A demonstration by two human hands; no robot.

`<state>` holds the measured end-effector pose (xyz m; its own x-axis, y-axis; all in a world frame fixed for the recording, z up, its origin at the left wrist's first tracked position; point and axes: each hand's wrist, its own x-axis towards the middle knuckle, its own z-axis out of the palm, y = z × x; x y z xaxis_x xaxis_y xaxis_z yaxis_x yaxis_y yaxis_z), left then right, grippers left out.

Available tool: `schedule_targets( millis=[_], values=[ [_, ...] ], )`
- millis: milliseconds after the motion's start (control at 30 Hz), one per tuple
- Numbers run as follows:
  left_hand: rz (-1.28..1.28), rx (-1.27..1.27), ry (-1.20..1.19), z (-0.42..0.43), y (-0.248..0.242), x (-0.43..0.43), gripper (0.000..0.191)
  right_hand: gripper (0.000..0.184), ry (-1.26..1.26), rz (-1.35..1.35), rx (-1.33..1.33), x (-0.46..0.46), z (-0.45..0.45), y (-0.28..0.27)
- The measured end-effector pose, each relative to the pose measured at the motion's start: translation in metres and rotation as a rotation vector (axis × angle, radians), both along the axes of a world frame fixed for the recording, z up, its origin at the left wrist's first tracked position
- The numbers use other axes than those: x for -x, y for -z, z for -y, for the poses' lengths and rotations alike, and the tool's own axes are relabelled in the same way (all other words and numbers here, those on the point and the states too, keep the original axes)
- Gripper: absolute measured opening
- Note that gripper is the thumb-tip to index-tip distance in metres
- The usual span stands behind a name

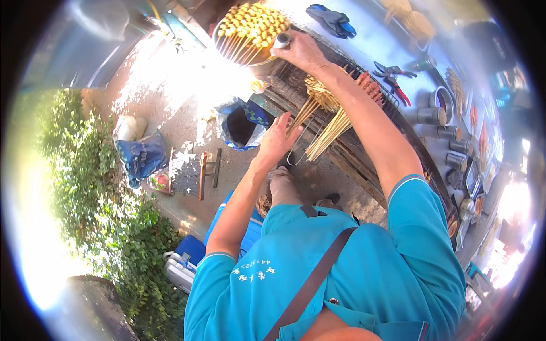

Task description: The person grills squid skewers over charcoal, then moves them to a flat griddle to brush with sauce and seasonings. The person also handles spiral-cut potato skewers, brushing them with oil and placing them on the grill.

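Observation:
My right hand grips a small metal canister beside the bowl of skewered yellow balls. The thumb and fingers of my left hand spread around the stick ends of a bunch of golden-brown skewers. These skewers lie over a long charcoal grill. Next to them are reddish meat skewers, partly hidden by my right forearm, and a fan of pale bamboo sticks points towards me. A bent metal wire tool hangs at the grill's near edge.
Beyond the grill, a table holds red-handled pruning shears, dark gloves and several metal canisters. On the ground are an open bag with dark contents, a blue bag and a blue cooler box. Bushes grow at left.

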<state>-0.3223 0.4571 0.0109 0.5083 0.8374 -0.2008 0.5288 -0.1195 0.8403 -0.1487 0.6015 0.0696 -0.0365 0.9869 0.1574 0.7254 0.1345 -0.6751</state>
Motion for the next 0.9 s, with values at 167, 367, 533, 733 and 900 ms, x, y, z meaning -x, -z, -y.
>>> schedule_targets(
  millis=[167,367,533,733,900],
  values=[
    [0.060,-0.268,-0.019,-0.017,-0.014,-0.006,0.048,0.042,0.041,-0.388,0.119,-0.031,0.128,-0.040],
    [0.320,-0.342,0.010,0.004,-0.063,0.011,0.033,0.032,0.941,-0.239,0.166,-0.107,0.384,-0.030],
    [0.454,-0.248,0.461,0.029,-0.082,-0.065,0.024,0.037,1.394,0.530,0.256,-0.111,0.562,0.054],
    [0.586,-0.024,0.990,0.095,-0.111,-0.170,0.028,0.032,1.496,0.019,0.353,-0.102,0.560,0.091],
    [0.423,0.225,1.135,0.149,-0.088,-0.196,0.026,0.026,1.044,-1.528,-0.125,-0.115,0.572,0.081]
  ],
)
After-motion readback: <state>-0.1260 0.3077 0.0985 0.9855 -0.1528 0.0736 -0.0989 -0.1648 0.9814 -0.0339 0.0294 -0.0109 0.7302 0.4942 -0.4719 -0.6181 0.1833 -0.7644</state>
